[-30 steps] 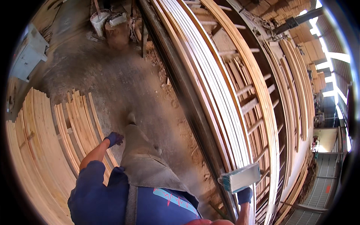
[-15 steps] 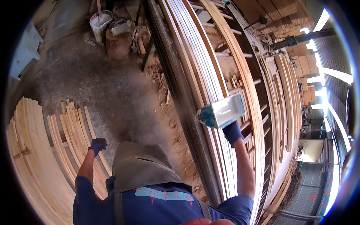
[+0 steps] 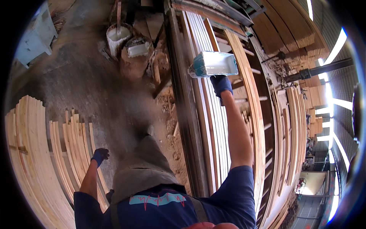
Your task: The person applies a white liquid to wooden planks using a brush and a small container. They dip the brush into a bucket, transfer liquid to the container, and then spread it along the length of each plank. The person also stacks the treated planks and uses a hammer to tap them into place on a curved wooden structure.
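Note:
My right hand [image 3: 221, 86], in a dark blue glove, is closed on a teal box [image 3: 214, 63]. The box is rectangular, open at the top and coated white inside, and crusted white at its left end. I hold it over the far part of a row of long wooden strips [image 3: 218, 126] with white upper faces; whether it touches them I cannot tell. Out to my left side hangs my gloved left hand [image 3: 100, 155], fingers loosely bent and apart, holding nothing. Below or beside it lie narrow wooden boards [image 3: 74, 139].
A dark beam [image 3: 189, 145] edges the rack on my side. Beyond the strips runs a pale plank [image 3: 249, 95] across rungs. Ahead to the left stand a white-smeared bucket [image 3: 114, 45] with a stick and a stump [image 3: 131, 66]. Wider boards [image 3: 28, 145] lie far left.
My right hand has carried the teal box forward along the strips, away from me. I have stepped forward, and a foot now shows. My left hand still hangs at my side.

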